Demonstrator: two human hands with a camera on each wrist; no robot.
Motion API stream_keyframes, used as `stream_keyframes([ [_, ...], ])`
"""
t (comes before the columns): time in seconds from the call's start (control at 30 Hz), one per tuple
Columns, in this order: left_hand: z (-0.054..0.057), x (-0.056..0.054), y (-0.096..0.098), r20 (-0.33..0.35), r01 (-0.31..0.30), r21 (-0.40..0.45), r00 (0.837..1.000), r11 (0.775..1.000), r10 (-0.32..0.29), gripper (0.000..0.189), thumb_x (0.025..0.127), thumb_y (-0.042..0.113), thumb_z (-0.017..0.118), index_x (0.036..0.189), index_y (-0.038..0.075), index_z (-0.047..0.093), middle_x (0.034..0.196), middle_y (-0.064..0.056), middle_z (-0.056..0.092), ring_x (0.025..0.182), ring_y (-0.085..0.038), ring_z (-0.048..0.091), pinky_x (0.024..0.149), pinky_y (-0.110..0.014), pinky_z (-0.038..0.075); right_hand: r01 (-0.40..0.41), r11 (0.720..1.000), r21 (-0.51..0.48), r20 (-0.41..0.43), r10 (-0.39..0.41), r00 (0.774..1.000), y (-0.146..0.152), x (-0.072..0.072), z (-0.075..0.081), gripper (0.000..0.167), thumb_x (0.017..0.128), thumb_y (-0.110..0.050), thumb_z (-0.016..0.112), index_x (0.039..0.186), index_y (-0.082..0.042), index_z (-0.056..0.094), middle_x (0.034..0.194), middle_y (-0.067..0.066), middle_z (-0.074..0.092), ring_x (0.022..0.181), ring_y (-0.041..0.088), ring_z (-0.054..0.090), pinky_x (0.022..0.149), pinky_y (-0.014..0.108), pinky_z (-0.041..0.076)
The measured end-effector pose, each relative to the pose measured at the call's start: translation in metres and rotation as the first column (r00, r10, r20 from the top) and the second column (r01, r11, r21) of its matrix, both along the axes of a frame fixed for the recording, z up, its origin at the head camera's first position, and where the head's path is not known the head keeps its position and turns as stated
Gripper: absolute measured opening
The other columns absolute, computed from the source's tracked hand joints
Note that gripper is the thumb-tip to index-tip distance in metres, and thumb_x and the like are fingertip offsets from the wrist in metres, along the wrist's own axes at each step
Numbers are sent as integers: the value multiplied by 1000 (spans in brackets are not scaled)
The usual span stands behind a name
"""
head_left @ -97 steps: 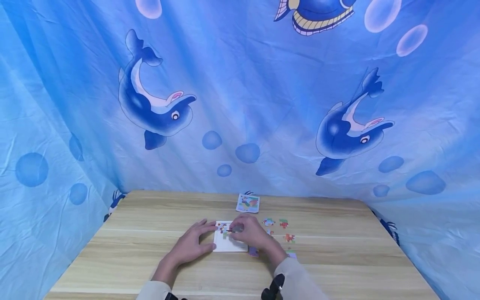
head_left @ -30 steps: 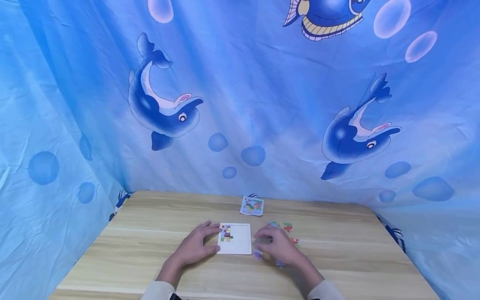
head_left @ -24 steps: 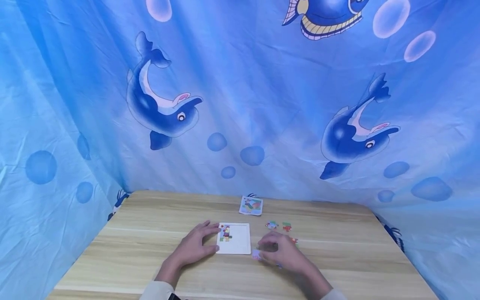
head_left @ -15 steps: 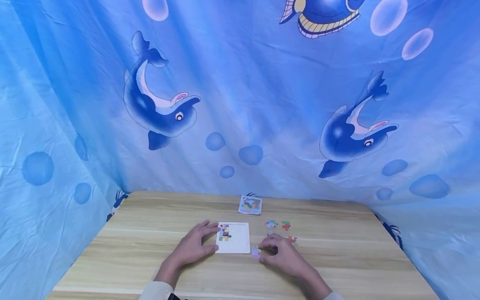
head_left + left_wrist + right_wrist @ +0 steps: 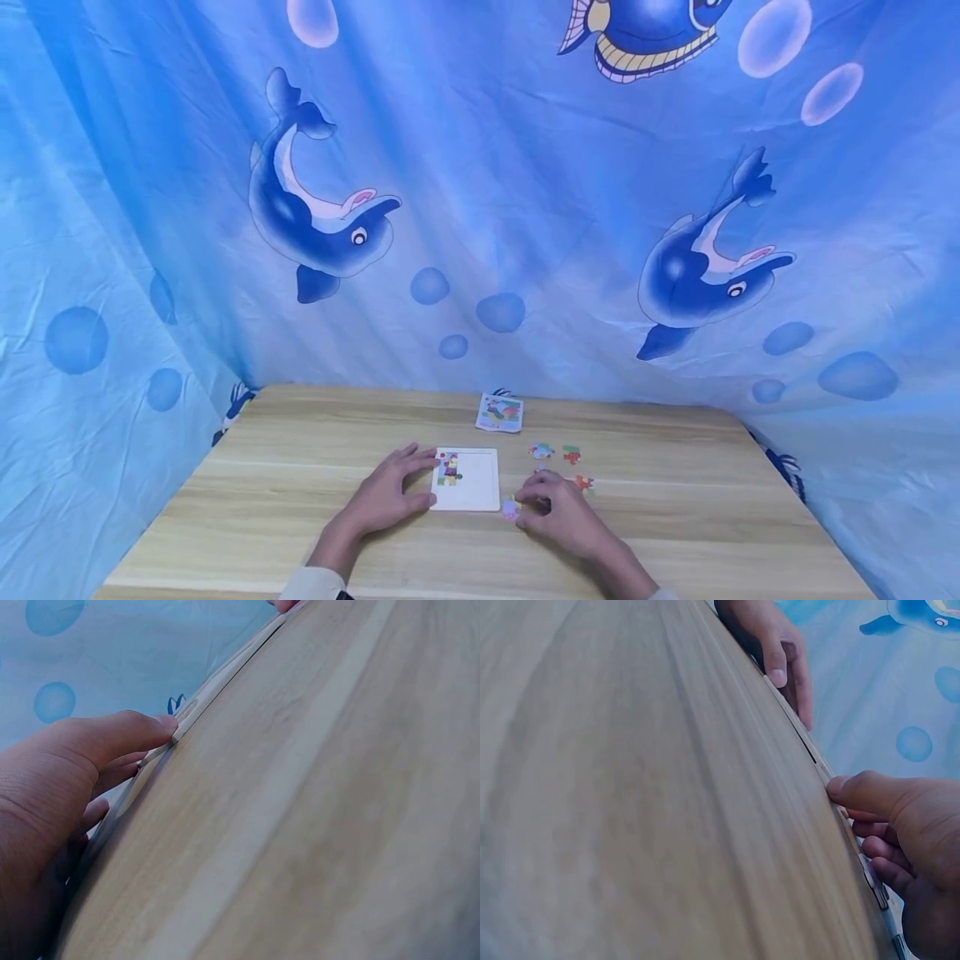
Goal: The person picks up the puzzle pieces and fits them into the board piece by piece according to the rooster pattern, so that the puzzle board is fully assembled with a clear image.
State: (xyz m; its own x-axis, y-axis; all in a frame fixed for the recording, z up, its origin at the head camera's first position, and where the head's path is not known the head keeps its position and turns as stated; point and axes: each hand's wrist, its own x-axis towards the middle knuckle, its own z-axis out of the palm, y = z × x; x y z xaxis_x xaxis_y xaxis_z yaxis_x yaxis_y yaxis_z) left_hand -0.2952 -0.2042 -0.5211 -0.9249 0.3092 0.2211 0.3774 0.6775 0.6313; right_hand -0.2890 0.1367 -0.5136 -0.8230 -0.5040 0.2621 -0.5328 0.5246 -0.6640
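A white puzzle tray (image 5: 476, 500) lies on the wooden table, with several joined puzzle pieces (image 5: 448, 469) in its upper left part. My left hand (image 5: 386, 492) rests at the tray's left side, fingers and thumb spread along the edge. In the left wrist view, the thumb (image 5: 150, 729) touches that edge. Just right of the tray, my right hand (image 5: 558, 512) pinches a purple puzzle piece (image 5: 510, 509) between thumb and curled index finger, low at the table. The right wrist view has the right thumb (image 5: 855, 791) close to the tabletop.
Behind the right hand lie loose puzzle pieces: a blue one (image 5: 541, 451), a red and green one (image 5: 572, 455) and a red one (image 5: 583, 482). A small picture card (image 5: 499, 413) lies near the back edge. A blue dolphin-print curtain (image 5: 480, 208) hangs behind the table.
My right hand has left the tray, where it held a piece about three seconds ago, and moved right to the purple piece. That earlier piece now lies in the tray. The left hand stays.
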Motion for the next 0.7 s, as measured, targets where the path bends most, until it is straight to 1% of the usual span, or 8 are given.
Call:
stream_keyframes([
  [0.17, -1, 0, 1, -8, -1, 0, 1000, 1000, 1, 58, 86, 40, 77, 140, 21, 65, 157, -1, 53, 154, -41, 33, 115, -79, 29, 0, 1000, 1, -13, 1, 1000, 0, 1, -2, 21, 85, -25, 83, 102, -13, 79, 108, -5, 68, 98, 10, 64, 85, 21, 57],
  [0.27, -2, 1, 1, -4, -1, 4, 1000, 1000, 1, 59, 86, 40, 77, 140, 21, 65, 157, -1, 53, 154, -42, 33, 115, -79, 28, -1, 1000, -1, -19, 1, 1000, 0, 1, -3, 19, 85, -24, 83, 100, -14, 78, 108, -5, 68, 98, 10, 64, 85, 21, 57],
  [0.43, -1, 2, 1, -10, -1, 9, 1000, 1000, 1, 58, 86, 39, 76, 140, 19, 65, 157, -2, 54, 154, -42, 34, 116, -78, 28, 6, 1000, -13, -32, -6, 999, -1, 0, -3, 18, 84, -23, 84, 99, -14, 79, 105, -6, 69, 96, 8, 64, 84, 21, 57],
  [0.53, -2, 2, 1, -11, -3, 7, 1000, 1000, 3, 58, 87, 39, 76, 140, 20, 65, 157, -1, 54, 154, -42, 33, 116, -78, 28, 17, 1000, -19, -35, -17, 999, -4, -2, -1, 19, 84, -25, 85, 99, -14, 79, 104, -7, 70, 95, 6, 64, 83, 21, 57],
  [0.7, -2, 1, 0, -19, -4, 10, 1000, 1000, 4, 57, 86, 38, 76, 140, 21, 66, 156, -1, 55, 154, -42, 34, 114, -79, 29, 21, 1000, -23, -47, -22, 999, -16, -6, 4, 19, 84, -24, 85, 100, -17, 79, 104, -9, 70, 97, 5, 64, 88, 22, 57],
])
